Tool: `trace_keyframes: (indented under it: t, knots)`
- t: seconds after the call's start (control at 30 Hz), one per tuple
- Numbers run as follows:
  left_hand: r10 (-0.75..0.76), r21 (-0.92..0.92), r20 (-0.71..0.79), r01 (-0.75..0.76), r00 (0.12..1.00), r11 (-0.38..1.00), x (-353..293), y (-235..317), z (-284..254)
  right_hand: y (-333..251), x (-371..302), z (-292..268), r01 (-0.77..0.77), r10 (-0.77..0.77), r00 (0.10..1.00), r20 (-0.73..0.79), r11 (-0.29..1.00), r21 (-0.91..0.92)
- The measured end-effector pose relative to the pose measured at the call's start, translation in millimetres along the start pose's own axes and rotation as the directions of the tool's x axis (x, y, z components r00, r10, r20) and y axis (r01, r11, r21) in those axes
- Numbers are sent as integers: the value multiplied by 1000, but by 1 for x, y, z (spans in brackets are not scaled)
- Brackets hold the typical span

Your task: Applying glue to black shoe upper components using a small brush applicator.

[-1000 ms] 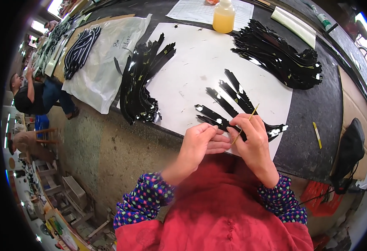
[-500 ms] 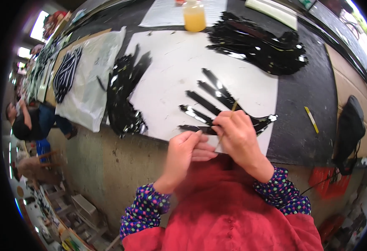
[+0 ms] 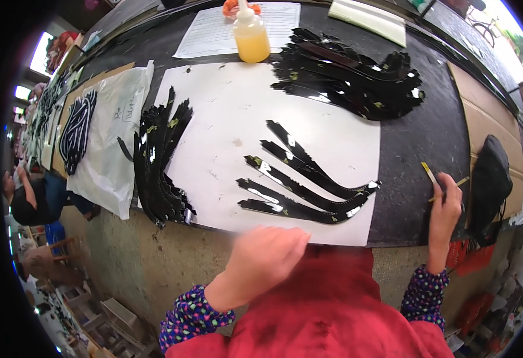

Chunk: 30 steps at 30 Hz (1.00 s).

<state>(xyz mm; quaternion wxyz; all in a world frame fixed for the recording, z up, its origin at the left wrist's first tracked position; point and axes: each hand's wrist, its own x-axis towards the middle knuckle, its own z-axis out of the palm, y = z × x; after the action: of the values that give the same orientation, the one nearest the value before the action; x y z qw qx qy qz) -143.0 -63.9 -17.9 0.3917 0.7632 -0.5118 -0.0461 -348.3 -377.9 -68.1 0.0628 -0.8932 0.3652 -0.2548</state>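
Note:
My right hand (image 3: 444,206) is over the dark table at the right, its fingers closed on a thin yellowish stick (image 3: 462,181). Beside its fingertips lies a yellow-and-white strip-like tool (image 3: 429,172). My left hand (image 3: 268,255) is slightly blurred at the front edge of the white board (image 3: 213,125), fingers curled together; whatever they may hold is hidden. Beyond it, several glossy black strips (image 3: 309,200) with notched ends lie fanned on the board, their right ends gathered together. Neither hand touches them.
Piles of black strips lie at the board's left (image 3: 154,161) and far right (image 3: 351,77). A bottle of yellow liquid (image 3: 252,40) stands on a lined sheet (image 3: 198,33). A plastic bag (image 3: 109,137) is at left; a black cloth item (image 3: 491,173) lies on cardboard (image 3: 482,101) at right.
My right hand has moved right, off the fanned strips, carrying the thin stick beside the yellow-and-white tool. My left hand has curled its fingers near the board's edge. The view has shifted slightly.

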Motion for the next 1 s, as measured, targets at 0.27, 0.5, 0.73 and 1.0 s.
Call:
trace_keyframes:
  t: [0.27, 0.5, 0.73, 1.0]
  knots:
    - [209, 14, 62, -210, 976, 978, 0, -14, 27, 4, -11, 6, 149, -153, 983, -98, 988, -47]
    - [118, 40, -66, -115, 991, 993, -14, -25, 11, 3, -7, 7, 141, -144, 987, -65, 989, -36]
    - [-352, 173, -601, 547, 717, 819, -42, -80, -81, -14, 2, 0, 144, -146, 988, -59, 989, -37]
    - [-613, -4, -646, 801, 455, 598, -72, -169, -141, -192, -9, 2, 139, -363, 917, 168, 682, 718]
